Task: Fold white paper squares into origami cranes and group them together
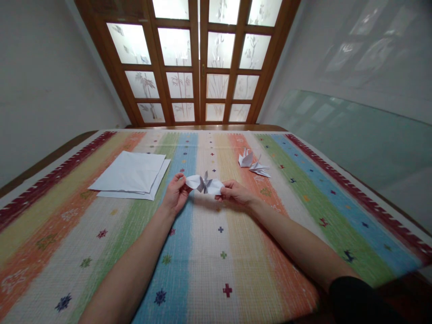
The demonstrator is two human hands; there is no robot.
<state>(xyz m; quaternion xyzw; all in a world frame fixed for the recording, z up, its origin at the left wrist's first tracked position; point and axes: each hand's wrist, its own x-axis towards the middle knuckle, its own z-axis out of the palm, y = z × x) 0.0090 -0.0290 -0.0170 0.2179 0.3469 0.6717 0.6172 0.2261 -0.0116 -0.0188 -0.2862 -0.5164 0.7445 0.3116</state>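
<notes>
Folded white paper (205, 183) held at both ends over the surface (205, 243); paper cranes (245, 159) at 2 o'clock from it.
Left hand (176, 192) pinches its 9 o'clock end, right hand (235, 192) its 3 o'clock. Likely light, springy, tears easily; grip ends, spare centre.

A striped cloth (207, 243) covers the table (243, 128), bearing stacked white sheets (131, 173) and two paper cranes (246, 159).
</notes>
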